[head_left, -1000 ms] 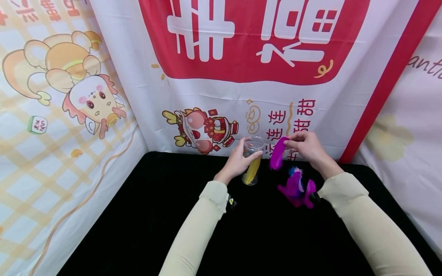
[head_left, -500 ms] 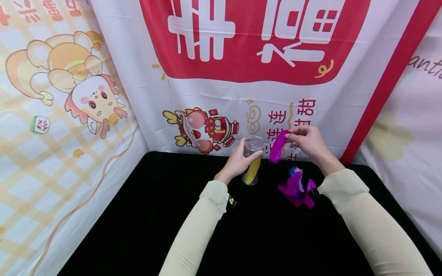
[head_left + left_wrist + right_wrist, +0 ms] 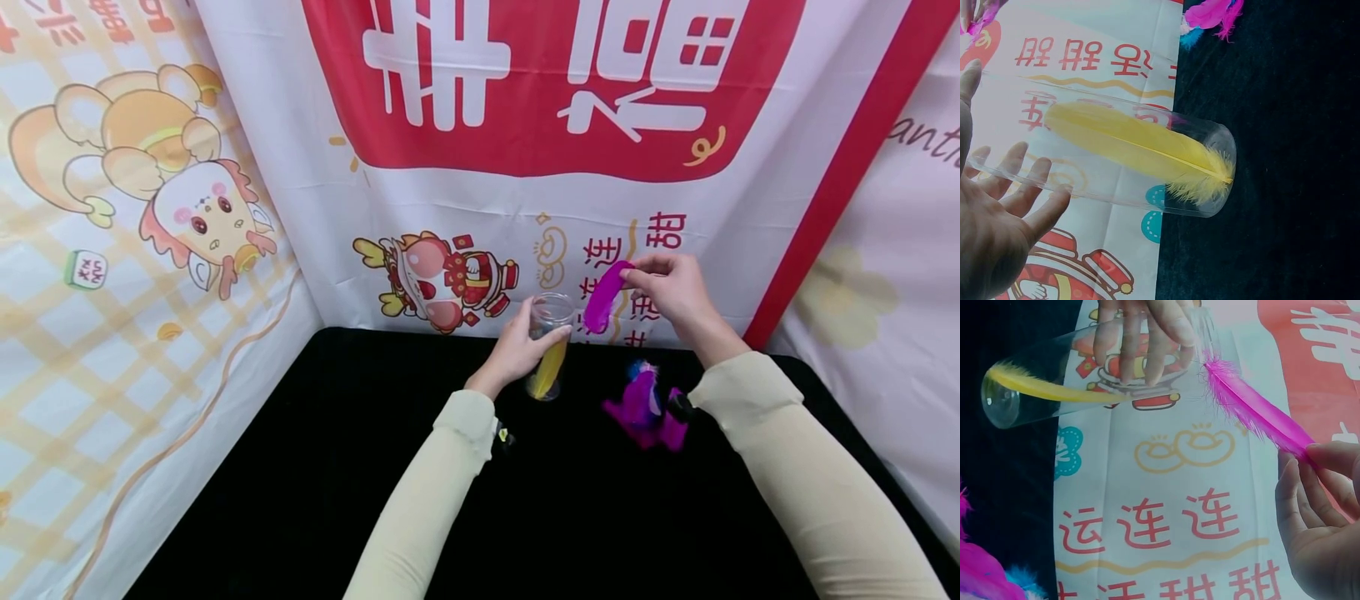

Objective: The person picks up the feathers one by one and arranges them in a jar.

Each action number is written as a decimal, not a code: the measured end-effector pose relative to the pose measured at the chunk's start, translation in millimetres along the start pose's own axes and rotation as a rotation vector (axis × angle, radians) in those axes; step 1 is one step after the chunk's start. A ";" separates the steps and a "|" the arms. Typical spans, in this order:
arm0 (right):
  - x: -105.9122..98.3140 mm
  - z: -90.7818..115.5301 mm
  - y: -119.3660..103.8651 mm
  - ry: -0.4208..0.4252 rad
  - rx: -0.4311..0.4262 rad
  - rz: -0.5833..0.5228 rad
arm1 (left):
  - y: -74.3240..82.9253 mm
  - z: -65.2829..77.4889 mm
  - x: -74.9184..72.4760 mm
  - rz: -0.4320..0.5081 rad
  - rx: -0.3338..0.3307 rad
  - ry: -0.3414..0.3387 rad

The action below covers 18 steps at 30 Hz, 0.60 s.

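My left hand (image 3: 519,343) grips a clear, open-topped jar (image 3: 553,310) near its rim, thumb on one side and fingers on the other. Inside the jar leans a yellow feather (image 3: 1141,147), its fluffy quill end at the bottom. My right hand (image 3: 667,287) pinches a magenta feather (image 3: 606,296) by one end between thumb and fingers. Its fluffy end (image 3: 1219,372) hangs down beside the jar's mouth; from these views I cannot tell whether it touches the rim. Below my right wrist lies a pile of magenta and blue feathers (image 3: 641,404) on the black tabletop.
A black cloth-covered table (image 3: 360,467) extends under both arms. Directly behind it hangs a white and red printed banner (image 3: 450,192), close to the jar. A checked, cartoon-printed cloth (image 3: 150,333) hangs at the left, and a pale cloth (image 3: 877,333) at the right.
My right hand has risen steadily, lifting the magenta feather from beside the jar's upper part to about rim height and above. My left hand and the jar have stayed in place.
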State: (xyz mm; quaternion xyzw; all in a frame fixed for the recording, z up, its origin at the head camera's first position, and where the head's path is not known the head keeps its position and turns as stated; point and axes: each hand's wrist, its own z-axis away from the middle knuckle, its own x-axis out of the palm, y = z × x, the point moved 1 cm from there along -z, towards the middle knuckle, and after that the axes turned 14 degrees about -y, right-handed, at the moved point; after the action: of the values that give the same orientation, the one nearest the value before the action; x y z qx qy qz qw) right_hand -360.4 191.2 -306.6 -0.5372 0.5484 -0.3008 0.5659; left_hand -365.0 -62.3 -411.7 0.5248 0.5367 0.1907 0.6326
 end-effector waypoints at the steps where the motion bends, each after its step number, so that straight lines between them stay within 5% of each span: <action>1: 0.4 -0.5 -1.0 0.003 -0.001 0.000 | 0.0 -0.1 -0.1 0.000 0.002 0.000; 18: 8.8 -4.2 -19.5 0.035 -0.045 0.067 | -0.1 0.7 0.1 0.007 0.022 -0.008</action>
State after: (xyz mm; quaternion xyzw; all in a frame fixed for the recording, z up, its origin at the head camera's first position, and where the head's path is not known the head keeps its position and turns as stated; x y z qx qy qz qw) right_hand -357.6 177.1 -290.2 -0.5256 0.5828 -0.2785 0.5536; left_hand -364.4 -62.6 -411.9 0.5343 0.5343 0.1848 0.6284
